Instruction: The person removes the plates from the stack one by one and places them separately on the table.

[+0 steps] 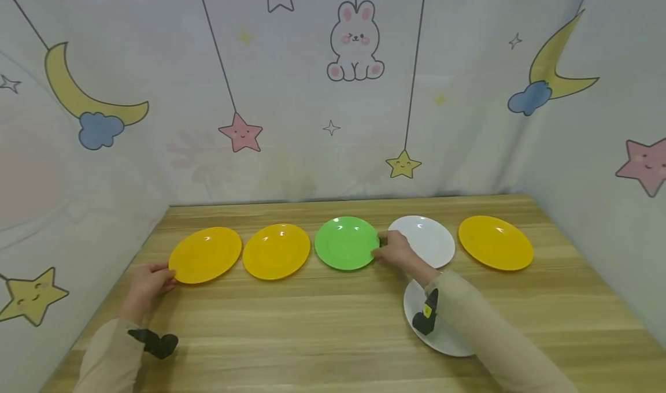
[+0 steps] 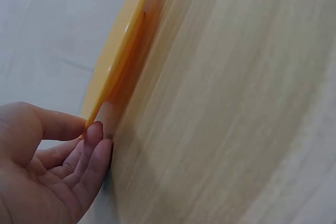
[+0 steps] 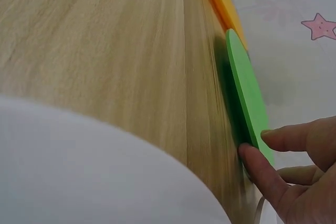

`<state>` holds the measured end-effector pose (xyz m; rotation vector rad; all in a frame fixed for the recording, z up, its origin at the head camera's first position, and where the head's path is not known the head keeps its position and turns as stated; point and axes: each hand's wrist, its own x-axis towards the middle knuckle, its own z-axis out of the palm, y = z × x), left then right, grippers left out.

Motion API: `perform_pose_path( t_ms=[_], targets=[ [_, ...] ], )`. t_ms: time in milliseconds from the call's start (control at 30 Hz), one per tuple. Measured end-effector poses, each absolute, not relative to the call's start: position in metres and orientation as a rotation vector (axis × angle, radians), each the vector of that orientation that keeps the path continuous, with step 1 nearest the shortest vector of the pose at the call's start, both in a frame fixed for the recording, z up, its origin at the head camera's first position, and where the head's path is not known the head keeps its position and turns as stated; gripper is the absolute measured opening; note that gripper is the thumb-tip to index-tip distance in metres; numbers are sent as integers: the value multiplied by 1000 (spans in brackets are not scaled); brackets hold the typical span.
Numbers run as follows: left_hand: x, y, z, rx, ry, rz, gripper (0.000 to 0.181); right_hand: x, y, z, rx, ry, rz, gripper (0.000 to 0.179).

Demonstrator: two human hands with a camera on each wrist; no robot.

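Observation:
At the left end of a row of plates, my left hand [image 1: 147, 287] pinches the near-left rim of a yellow plate [image 1: 205, 255]. The left wrist view shows the thumb on the upper side of that yellow plate [image 2: 116, 51] and fingertips beneath its rim. My right hand [image 1: 396, 251] holds the right rim of a green plate [image 1: 346, 243] in the middle of the row. Seen from the right wrist, the thumb lies over the green plate [image 3: 249, 93] and the index finger is at its underside. Between these two plates lies a second yellow plate [image 1: 276, 252].
Right of the green plate, a white plate [image 1: 424, 237] is partly behind my right hand, and another yellow plate [image 1: 495, 243] ends the row. Under my right forearm a nearer white plate [image 1: 446, 340] lies on the wooden table [image 1: 291, 341]. A printed curtain [image 1: 296, 92] encloses the back and sides.

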<state>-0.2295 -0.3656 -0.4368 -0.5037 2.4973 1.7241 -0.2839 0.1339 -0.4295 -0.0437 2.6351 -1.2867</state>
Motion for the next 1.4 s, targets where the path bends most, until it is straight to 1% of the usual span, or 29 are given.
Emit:
perform_pose_path(
  t_ms=[33,67,133,200,267,300,400,533,667,767,1100,1400],
  targets=[
    [-230,-367,-438,-511,2503,1709,52,-284,133,-430,-26,2623,-1304,44],
    [-231,-368,-440,-526,2501,1721,49,-285,133,-430,-13,2612,-1324,47],
    [-233,-369,-442,-537,2509,1700,49,-285,133,-431,17,2583,-1372,52],
    [-234,-370,-442,-543,2522,1671,50,-285,132,-432,49,2561,-1423,54],
    [-233,-369,-442,-541,2524,1659,51,-285,132,-433,78,2548,-1461,46],
    [-233,-369,-441,-529,2532,1630,55,-285,131,-433,87,2547,-1476,42],
    [-231,-369,-440,-511,2520,1645,55,-284,131,-433,120,2527,-1530,42],
    [-228,-370,-439,-465,2495,1684,55,-284,132,-432,165,2483,-1595,49],
    [-222,-374,-435,-414,2519,1662,59,-284,134,-433,226,2417,-1664,35],
    [-217,-377,-434,-384,2543,1636,62,-286,136,-433,257,2372,-1693,31],
    [-216,-378,-433,-319,2531,1652,59,-289,142,-430,285,2209,-1802,36],
    [-221,-377,-435,-414,2500,1679,57,-291,143,-429,383,2112,-1933,38]
  ],
)
